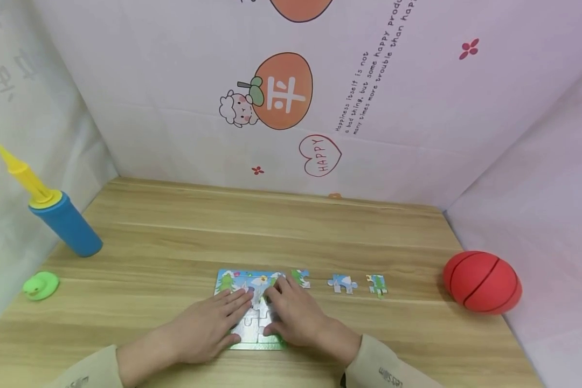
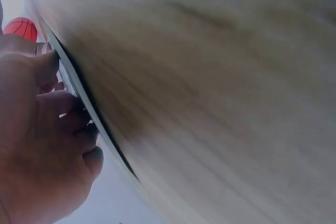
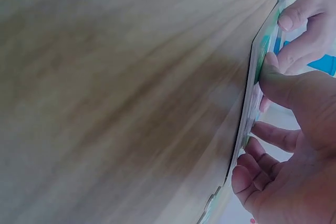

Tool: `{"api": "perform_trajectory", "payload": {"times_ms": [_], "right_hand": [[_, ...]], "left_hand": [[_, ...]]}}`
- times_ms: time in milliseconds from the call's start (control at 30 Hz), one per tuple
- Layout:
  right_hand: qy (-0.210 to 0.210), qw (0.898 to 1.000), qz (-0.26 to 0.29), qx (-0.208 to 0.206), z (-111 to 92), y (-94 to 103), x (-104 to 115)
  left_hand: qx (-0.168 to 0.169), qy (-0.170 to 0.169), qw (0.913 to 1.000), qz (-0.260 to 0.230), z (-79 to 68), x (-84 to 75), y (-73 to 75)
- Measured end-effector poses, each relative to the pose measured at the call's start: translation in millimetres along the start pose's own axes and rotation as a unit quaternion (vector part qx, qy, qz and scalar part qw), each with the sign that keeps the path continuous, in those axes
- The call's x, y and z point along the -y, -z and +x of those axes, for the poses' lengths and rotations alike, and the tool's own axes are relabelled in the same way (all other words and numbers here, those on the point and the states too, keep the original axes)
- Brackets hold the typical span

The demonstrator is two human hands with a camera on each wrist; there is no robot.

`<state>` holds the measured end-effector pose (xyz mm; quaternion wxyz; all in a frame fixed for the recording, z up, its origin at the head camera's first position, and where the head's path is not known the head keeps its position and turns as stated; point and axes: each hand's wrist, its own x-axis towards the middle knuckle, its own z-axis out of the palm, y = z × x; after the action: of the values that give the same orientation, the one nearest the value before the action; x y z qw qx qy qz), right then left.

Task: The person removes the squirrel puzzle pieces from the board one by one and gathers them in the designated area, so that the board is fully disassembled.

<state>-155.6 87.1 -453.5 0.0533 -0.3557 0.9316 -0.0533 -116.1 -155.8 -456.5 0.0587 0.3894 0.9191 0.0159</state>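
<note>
A flat jigsaw puzzle [image 1: 248,325] with a blue top edge and green trees lies on the wooden table. My left hand [image 1: 206,330] rests across its left side, fingers extended over the pieces. From the right, my right hand [image 1: 298,315] touches the board with thumb and fingertips spread apart and bent. In the right wrist view its thumb [image 3: 278,80] lies on the board's face. Both hands cover parts of the picture. Right of the board lie loose puzzle pieces: one green and white [image 1: 300,277], one blue [image 1: 341,283] and one with a tree [image 1: 378,284].
A red toy basketball [image 1: 482,282] sits at the table's right edge. At the left stand a blue hand pump [image 1: 70,226] with a yellow nozzle and a green toy duck [image 1: 41,285]. Printed white cloth [image 1: 184,134] walls the back and sides of the wooden table [image 1: 174,231].
</note>
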Motion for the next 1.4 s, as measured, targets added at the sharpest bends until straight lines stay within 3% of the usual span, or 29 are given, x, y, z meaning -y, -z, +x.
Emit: {"api": "perform_trajectory", "payload": {"times_ms": [300,433,567,900,1400], "right_hand": [[-0.001,0.998,-0.022,-0.061,-5.7,-5.8,6.6],[0.019,0.994,-0.043,-0.098,-9.2,-8.0,10.2],[0.045,0.991,-0.027,-0.123,-12.7,-10.9,11.0],[0.069,0.99,-0.02,-0.121,-13.5,-9.5,11.4],[0.098,0.986,-0.083,-0.105,-10.2,2.5,15.6]], "left_hand": [[0.008,0.002,0.9999,-0.011,3.6,0.2,1.5],[0.006,0.001,1.0,-0.005,4.3,0.1,0.5],[0.004,-0.002,1.0,-0.002,4.3,-1.1,0.1],[0.011,0.001,0.9999,-0.008,3.5,0.0,-1.3],[0.005,-0.004,1.0,-0.001,4.7,0.2,2.2]]}}
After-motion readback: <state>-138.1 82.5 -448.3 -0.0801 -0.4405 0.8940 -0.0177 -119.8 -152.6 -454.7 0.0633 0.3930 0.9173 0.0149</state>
